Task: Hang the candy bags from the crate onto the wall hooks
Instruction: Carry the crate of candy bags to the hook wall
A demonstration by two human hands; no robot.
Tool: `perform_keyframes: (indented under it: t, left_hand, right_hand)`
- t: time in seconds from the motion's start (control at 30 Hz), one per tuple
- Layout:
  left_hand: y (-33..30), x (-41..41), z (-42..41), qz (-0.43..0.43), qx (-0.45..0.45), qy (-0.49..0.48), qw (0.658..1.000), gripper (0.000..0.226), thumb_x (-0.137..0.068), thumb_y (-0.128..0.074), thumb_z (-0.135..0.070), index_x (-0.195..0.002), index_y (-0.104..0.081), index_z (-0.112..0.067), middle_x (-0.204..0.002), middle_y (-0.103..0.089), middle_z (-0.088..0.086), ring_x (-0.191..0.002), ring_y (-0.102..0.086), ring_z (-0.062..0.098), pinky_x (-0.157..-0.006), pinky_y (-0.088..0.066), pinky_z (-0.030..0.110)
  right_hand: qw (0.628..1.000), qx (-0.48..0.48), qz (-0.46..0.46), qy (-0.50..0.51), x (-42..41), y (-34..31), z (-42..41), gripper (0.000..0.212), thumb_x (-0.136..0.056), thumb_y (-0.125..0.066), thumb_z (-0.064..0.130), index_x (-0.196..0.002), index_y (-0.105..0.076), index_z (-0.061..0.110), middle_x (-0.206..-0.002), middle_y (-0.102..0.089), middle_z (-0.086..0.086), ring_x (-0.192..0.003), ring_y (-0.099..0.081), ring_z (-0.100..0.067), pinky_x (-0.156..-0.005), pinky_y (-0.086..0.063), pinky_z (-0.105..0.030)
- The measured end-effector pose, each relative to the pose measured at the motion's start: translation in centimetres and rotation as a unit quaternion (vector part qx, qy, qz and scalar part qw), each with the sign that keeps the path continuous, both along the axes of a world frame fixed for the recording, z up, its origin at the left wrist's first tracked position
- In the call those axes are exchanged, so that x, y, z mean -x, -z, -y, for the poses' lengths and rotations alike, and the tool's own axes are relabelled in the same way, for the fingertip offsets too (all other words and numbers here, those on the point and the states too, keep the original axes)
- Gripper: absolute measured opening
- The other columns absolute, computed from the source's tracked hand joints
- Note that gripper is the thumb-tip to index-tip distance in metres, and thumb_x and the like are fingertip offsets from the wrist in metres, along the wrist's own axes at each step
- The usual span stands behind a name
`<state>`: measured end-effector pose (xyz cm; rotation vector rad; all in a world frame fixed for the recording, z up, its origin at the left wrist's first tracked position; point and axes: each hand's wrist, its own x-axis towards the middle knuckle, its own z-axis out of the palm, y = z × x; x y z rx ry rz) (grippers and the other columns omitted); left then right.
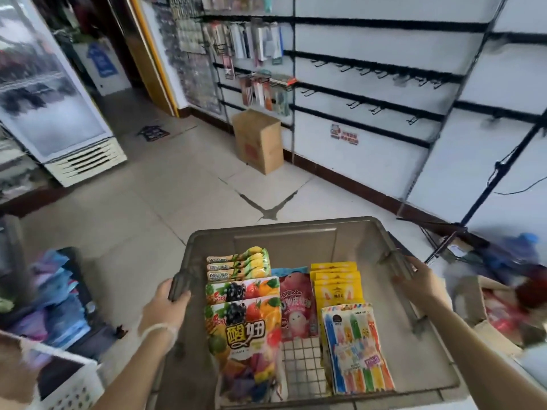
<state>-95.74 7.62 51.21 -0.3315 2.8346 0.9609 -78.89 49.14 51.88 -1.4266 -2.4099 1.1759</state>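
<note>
The crate [296,241] is gripped by the left hand [168,303] at its nine o'clock handle and held by the right hand [420,279] at its three o'clock rim, fingers curled over the edge, so neither grip is free for a bag. Inside it, between the hands, the candy bags [251,335] are stacked in rows, untouched. The wall hooks [370,106], at one o'clock and well apart from the crate, are seen bare, so the hanging is judged not yet begun.

Two bare forearms without sleeves, left hand [165,303] with a thin white band around its wrist, right hand [420,279] without rings
</note>
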Motion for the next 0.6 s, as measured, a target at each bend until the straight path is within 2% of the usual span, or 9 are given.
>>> perform_keyframes:
  t: [0.13, 0.27, 0.33, 0.5, 0.6]
  left_hand:
    - [-0.3, 8.4, -6.4, -0.002, -0.017, 0.021, 1.000, 0.044, -0.087, -0.057, -0.038, -0.129, -0.044, -0.029, -0.110, -0.064, 0.010, -0.085, -0.058, 0.031, -0.077, -0.049, 0.037]
    - [-1.3, 16.1, -11.9, -0.015, -0.015, 0.035, 0.999, 0.047, -0.088, -0.056, -0.040, -0.131, -0.042, -0.030, -0.111, -0.063, 0.008, -0.083, -0.058, 0.029, -0.073, -0.046, 0.034]
    - [-1.6, 19.5, -13.9, -0.019, -0.016, 0.041, 0.999, 0.049, -0.088, -0.056, -0.042, -0.133, -0.040, -0.031, -0.113, -0.063, 0.007, -0.085, -0.060, 0.030, -0.071, -0.048, 0.034]
    - [-1.0, 29.9, -18.1, -0.017, -0.012, 0.059, 0.998, 0.047, -0.087, -0.056, -0.045, -0.130, -0.041, -0.033, -0.111, -0.065, 0.006, -0.089, -0.062, 0.032, -0.078, -0.052, 0.040]
    - [0.3, 37.1, -20.9, -0.012, -0.010, 0.081, 0.997, 0.047, -0.088, -0.055, -0.044, -0.130, -0.041, -0.030, -0.111, -0.064, 0.006, -0.087, -0.060, 0.031, -0.076, -0.051, 0.038]
  right_hand:
    - [0.999, -0.006, 0.010, 0.030, 6.0, -0.7, -4.8, 0.057, -0.080, -0.068, 0.020, -0.134, -0.047, 0.016, -0.124, -0.060, -0.018, -0.111, -0.055, -0.037, -0.089, -0.044, -0.037]
    - [0.998, -0.015, 0.002, 0.057, 12.1, -1.8, -9.3, 0.050, -0.081, -0.066, 0.017, -0.128, -0.053, 0.014, -0.118, -0.062, -0.021, -0.107, -0.056, -0.038, -0.082, -0.043, -0.037]
    - [0.998, -0.018, 0.007, 0.062, 14.9, -2.3, -10.8, 0.055, -0.080, -0.068, 0.019, -0.131, -0.050, 0.016, -0.119, -0.062, -0.021, -0.107, -0.057, -0.039, -0.085, -0.045, -0.039]
    - [0.996, -0.017, 0.023, 0.083, 23.3, -2.3, -14.6, 0.056, -0.076, -0.070, 0.026, -0.128, -0.051, 0.024, -0.113, -0.065, -0.017, -0.103, -0.059, -0.037, -0.085, -0.047, -0.041]
    - [0.994, -0.024, 0.024, 0.105, 29.1, -1.1, -16.6, 0.058, -0.075, -0.072, 0.025, -0.129, -0.052, 0.020, -0.116, -0.064, -0.019, -0.105, -0.059, -0.037, -0.087, -0.047, -0.041]
